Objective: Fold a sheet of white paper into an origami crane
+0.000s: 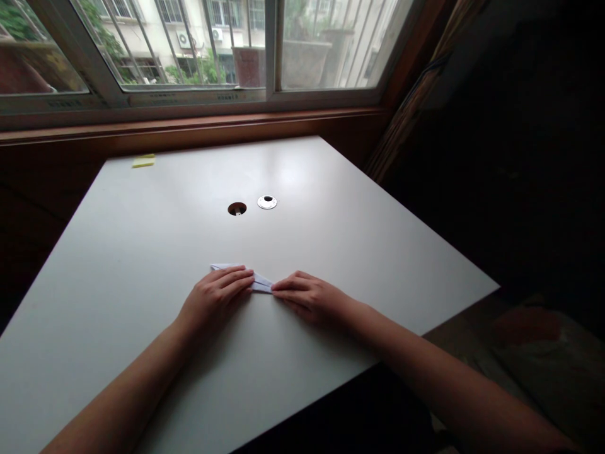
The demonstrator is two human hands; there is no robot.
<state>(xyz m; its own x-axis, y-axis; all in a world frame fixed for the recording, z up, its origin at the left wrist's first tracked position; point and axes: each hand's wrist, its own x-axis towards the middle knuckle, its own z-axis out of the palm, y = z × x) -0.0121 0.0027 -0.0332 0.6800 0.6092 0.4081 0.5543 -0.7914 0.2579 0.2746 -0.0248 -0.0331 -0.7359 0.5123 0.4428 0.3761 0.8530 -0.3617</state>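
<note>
A narrow piece of folded white paper [261,282] lies on the white table, tapering toward its right end, with a crease along its length. My left hand [218,289] rests over its left half, fingers closed together and gripping it against the tabletop; the thumb is hidden. Just to the right, my right hand [309,294] pinches the paper's right tip between its fingers. Part of the paper's left end shows beyond the left fingers. What is under both palms cannot be seen.
The white table [359,227] has a round cable hole [237,209], with its round cover [267,202] lying beside it. A yellow sticky note [144,161] is at the far left edge. Behind the table is a barred window [189,44]; the right side is dark.
</note>
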